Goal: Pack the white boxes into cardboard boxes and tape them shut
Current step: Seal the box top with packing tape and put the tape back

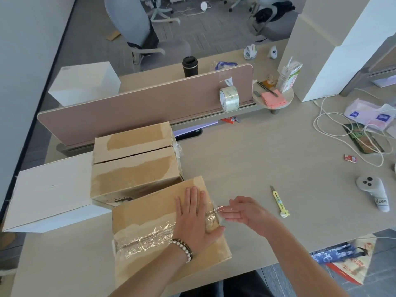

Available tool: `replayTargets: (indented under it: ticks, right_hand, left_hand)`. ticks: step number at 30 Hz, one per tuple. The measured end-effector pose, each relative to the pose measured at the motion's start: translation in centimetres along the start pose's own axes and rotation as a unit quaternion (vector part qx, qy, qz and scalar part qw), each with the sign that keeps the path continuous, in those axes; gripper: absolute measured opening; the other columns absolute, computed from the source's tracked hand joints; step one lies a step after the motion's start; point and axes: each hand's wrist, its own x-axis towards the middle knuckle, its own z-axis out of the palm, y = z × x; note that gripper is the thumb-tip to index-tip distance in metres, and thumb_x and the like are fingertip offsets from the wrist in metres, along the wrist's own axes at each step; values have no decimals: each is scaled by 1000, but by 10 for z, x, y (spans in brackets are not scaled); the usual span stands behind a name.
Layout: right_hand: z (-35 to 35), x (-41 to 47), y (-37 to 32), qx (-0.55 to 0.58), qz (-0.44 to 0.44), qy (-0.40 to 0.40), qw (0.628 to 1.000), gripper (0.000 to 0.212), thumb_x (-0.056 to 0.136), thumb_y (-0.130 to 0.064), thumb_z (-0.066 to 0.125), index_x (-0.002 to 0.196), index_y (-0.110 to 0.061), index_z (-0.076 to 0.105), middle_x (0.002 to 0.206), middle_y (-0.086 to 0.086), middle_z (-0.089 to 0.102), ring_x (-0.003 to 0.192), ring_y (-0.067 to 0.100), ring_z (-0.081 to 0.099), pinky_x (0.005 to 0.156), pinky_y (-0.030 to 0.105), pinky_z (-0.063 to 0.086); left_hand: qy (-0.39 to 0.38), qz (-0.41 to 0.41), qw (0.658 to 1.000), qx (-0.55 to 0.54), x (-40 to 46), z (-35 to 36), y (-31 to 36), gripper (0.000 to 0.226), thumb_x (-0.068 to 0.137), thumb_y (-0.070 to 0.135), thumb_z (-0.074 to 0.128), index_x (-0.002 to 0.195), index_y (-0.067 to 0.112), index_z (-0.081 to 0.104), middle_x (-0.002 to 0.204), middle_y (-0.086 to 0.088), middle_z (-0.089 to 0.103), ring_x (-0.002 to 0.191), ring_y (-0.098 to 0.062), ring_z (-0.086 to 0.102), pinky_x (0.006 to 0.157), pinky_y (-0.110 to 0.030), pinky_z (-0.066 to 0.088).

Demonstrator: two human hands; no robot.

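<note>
At 6 o'clock, nearest the viewer, a cardboard box [162, 234] is lying on the bench [267, 168], with a wrinkled strip of clear tape [147, 239] running along its top seam. The left hand [196, 219], wearing a beaded bracelet [182, 249], is pressing flat on the lid with its fingers spread and straight. Just beside it, toward 3 o'clock, the right hand [244, 212] is holding its fingers straight and close together against the loose tape end hanging off the box edge; whether its grip is pinching the tape I cannot tell.

At 9 o'clock a white box [49, 191] is touching a second, bigger cardboard box [135, 168], which is sitting directly behind the first at 12 o'clock and crowding its far edge. At 3 o'clock a yellow cutter [278, 202] is lying apart from the hands, and beyond it a grey controller [372, 189].

Further off, a tape roll [229, 98] is leaning against a brown divider [139, 103] crossing the bench. A white cable [334, 129] is looping at 2 o'clock by some plastic bags [368, 114]. Behind the divider are standing another white box [83, 82], a black cup [189, 66] and a carton [289, 76].

The bench is pale wood-grain. Beyond it, office chairs [139, 28] are standing on grey carpet.
</note>
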Motion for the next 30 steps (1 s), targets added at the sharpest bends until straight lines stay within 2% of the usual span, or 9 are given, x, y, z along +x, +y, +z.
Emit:
replayTargets:
  ticks: [5,9,12,16,19,21,24,28,30]
  right_hand:
    - [-1,6,-4,-4,19,-50,999,16,105,-15,47,92,-7,47,116,28,68,110,38,67,104,49,50]
    - [-3,13,3,31,29,-32,999,17,106,-13,44,94,-2,49,116,33,66,89,33,74,102,54,50]
    - [-4,15,9,61,19,-28,998,15,106,-13,44,94,-4,46,115,37,64,89,35,73,102,59,48]
    - [-1,11,13,52,-20,5,998,20,106,-12,45,86,-7,44,110,29,68,79,31,74,98,53,52]
    - [-2,8,17,25,-42,48,998,20,104,-10,49,84,-7,46,97,20,66,91,39,73,93,43,56]
    - [-4,9,18,27,-38,54,997,17,104,-9,49,87,-6,46,102,18,65,97,42,71,97,43,53]
    - [-5,15,19,29,-20,56,998,16,103,-8,50,87,-5,48,108,19,66,95,40,72,103,49,50]
    - [-6,25,23,16,4,64,998,10,102,-5,51,94,0,51,117,21,66,92,37,74,99,48,53]
    - [-6,29,24,-1,15,59,998,10,102,-5,53,93,0,52,108,21,66,90,35,74,96,45,55]
  left_hand:
    - [7,0,1000,2,0,1,0,111,83,86,30,157,4,20,165,-20,7,153,-37,-1,117,-66,15]
    - [3,1,1000,4,1,0,1,111,82,85,32,157,4,21,165,-20,9,153,-37,-1,117,-66,15]
    - [-1,-2,1000,8,1,0,1,112,81,86,33,158,5,18,165,-20,6,153,-36,-3,118,-66,13]
    - [-9,-4,1000,11,2,-1,1,112,82,87,31,158,5,17,165,-19,5,153,-36,-4,118,-65,13]
    - [-10,-5,1000,9,1,-1,1,113,81,87,29,158,5,16,166,-19,5,153,-36,-4,119,-65,12]
    - [-14,-5,1000,10,1,-1,1,114,81,88,29,158,6,13,166,-18,1,153,-36,-7,119,-64,9]
    - [-16,-7,1000,6,1,-3,2,114,80,88,30,158,6,14,166,-18,2,153,-35,-7,119,-64,9]
    - [-20,-8,1000,6,1,-4,2,115,80,88,30,159,7,11,166,-18,-2,153,-35,-10,120,-63,8]
    - [-20,-8,1000,6,1,-5,2,115,80,88,30,159,7,11,166,-18,-2,153,-35,-10,120,-63,8]
